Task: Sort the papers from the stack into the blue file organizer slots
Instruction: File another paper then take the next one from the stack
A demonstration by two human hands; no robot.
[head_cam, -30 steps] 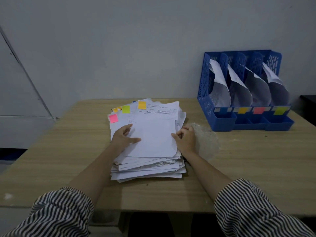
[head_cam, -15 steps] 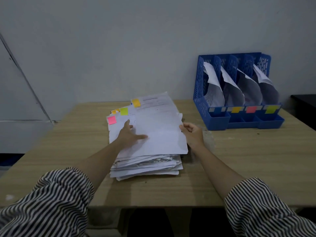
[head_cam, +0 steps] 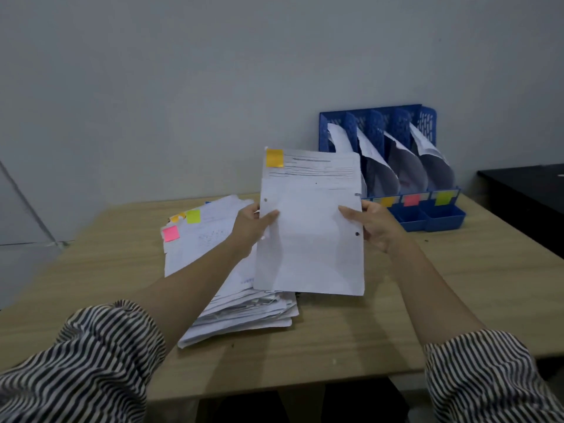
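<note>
White printed sheet (head_cam: 311, 239), orange sticky tab at its top corner, punched holes; both hands' grip pinches its side edges.

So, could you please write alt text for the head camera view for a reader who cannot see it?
Both hands, left hand and right hand, hold a sheet with an orange sticky note above a paper stack on a wooden table. A blue file organizer, holding papers, stands behind on the right.

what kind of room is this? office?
Likely a plain office or filing desk: a wooden table against a bare wall, a stack of papers tagged with sticky notes, and a blue file organizer with colour-labelled slots already holding sheets.
</note>
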